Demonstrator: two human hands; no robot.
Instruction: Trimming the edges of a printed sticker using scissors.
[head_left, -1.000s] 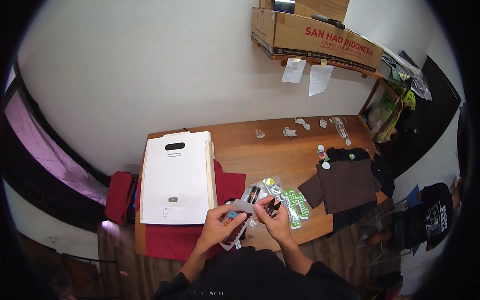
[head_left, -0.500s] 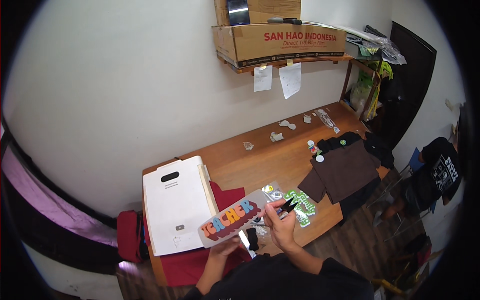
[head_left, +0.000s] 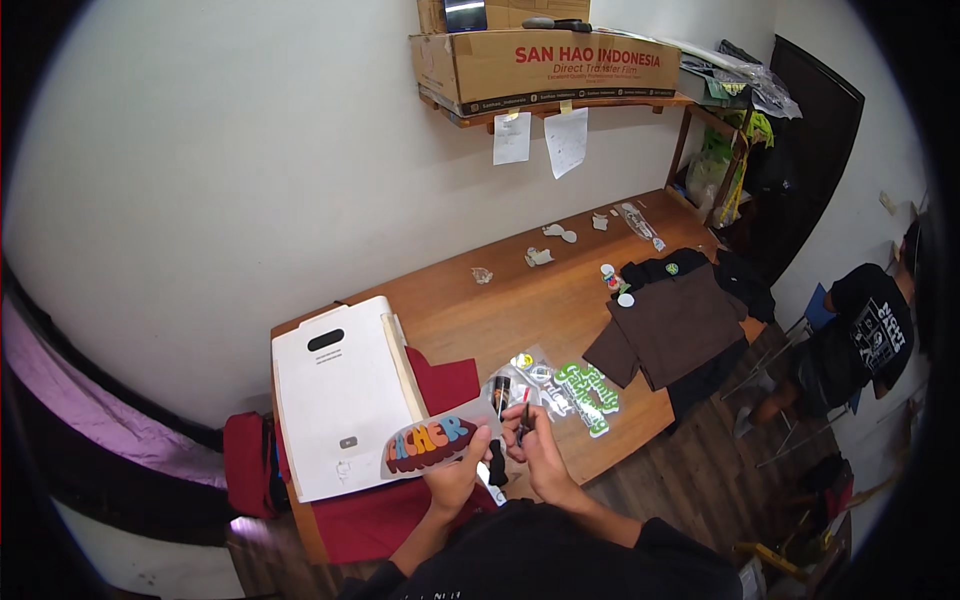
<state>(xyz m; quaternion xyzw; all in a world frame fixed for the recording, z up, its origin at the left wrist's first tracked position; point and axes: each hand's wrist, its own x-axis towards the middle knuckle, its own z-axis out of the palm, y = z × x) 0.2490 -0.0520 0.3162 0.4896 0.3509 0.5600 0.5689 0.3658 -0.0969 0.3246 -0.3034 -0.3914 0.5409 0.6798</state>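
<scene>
My left hand (head_left: 457,478) pinches the right end of a printed transfer film sheet (head_left: 428,443), thumb on top. The sheet bears colourful block lettering on a dark red backing shape and is tilted over the white heat press machine's near right corner. Close by on the right, my right hand (head_left: 543,462) is closed around small black snips (head_left: 526,420), their dark blades pointing up and away from me. A gap separates the two hands. Beyond them lie clear film pieces with green-and-white lettering (head_left: 590,398) and a dark cylindrical item (head_left: 502,390).
The white machine (head_left: 350,400) covers the wooden table's (head_left: 470,330) left end, on dark red cloth (head_left: 445,380). A folded brown garment (head_left: 670,325) lies right, with film scraps (head_left: 540,257) along the back. A cardboard box (head_left: 560,70) sits on the shelf. Another person (head_left: 870,330) sits far right.
My left hand has shifted from under the sheet to its right end. My right hand has come away from the sheet, and the snips now point upward. The whole view has shifted slightly.
</scene>
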